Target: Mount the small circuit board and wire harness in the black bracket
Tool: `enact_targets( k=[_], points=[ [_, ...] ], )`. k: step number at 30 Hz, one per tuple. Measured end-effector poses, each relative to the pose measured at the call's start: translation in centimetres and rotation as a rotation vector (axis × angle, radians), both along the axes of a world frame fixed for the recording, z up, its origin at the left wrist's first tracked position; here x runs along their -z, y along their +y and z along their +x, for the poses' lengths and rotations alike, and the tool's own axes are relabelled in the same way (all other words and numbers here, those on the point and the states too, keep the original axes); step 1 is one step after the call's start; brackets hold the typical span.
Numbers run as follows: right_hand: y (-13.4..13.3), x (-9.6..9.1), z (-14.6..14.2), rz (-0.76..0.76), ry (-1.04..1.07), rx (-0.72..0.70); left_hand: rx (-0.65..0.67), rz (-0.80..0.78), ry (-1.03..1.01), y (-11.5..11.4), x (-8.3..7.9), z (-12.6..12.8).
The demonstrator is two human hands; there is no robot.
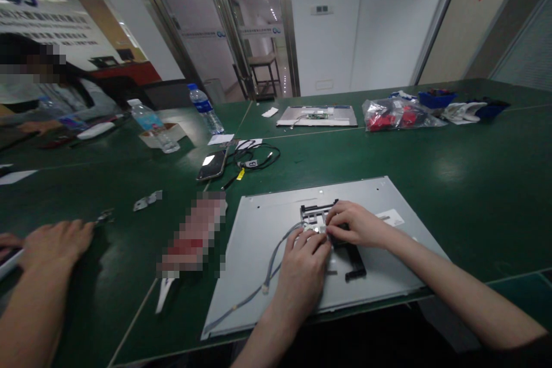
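Left hand (307, 256) and right hand (354, 224), half-curled, together at black bracket (355, 261), grip unclear

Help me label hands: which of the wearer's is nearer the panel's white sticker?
Right. The right hand is beside the white sticker; the left hand is farther off, to the left.

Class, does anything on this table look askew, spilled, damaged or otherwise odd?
No spill or damage stands out. Oddest is the reddish object left of the metal panel: it appears pixelated, so its identity can't be told. A grey cable trails loosely across the panel.
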State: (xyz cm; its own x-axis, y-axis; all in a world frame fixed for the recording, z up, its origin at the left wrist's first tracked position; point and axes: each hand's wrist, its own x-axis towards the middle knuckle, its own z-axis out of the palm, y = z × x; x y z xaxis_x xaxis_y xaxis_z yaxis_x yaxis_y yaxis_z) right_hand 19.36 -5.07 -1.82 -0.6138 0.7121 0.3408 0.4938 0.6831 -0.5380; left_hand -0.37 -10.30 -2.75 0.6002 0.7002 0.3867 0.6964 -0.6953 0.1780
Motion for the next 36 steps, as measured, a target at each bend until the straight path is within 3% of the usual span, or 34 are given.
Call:
enact_targets(
  k=[12,17,20,23,27,36],
  points=[
    [0.3,-0.3,0.6,0.082,-0.005,0.081,0.005,0.014,-0.024,0.0,-0.1,-0.3],
    [-1.1,-1.2,2.6,0.124,-0.116,0.314,-0.005,0.029,-0.021,-0.1,-0.2,-0.2],
    [-3.3,0.3,4.2,0.121,-0.179,0.499,-0.007,0.027,-0.023,-0.2,-0.3,-0.1],
    [-5.5,3.1,5.4,0.096,-0.311,0.619,-0.014,0.023,-0.016,-0.2,-0.3,0.0],
    [-6.6,6.3,6.2,0.042,-0.435,0.638,-0.017,0.019,-0.011,-0.2,-0.3,0.1],
    [-6.1,6.5,6.2,0.049,-0.452,0.639,-0.022,0.033,-0.004,-0.3,-0.1,0.0]
  ],
)
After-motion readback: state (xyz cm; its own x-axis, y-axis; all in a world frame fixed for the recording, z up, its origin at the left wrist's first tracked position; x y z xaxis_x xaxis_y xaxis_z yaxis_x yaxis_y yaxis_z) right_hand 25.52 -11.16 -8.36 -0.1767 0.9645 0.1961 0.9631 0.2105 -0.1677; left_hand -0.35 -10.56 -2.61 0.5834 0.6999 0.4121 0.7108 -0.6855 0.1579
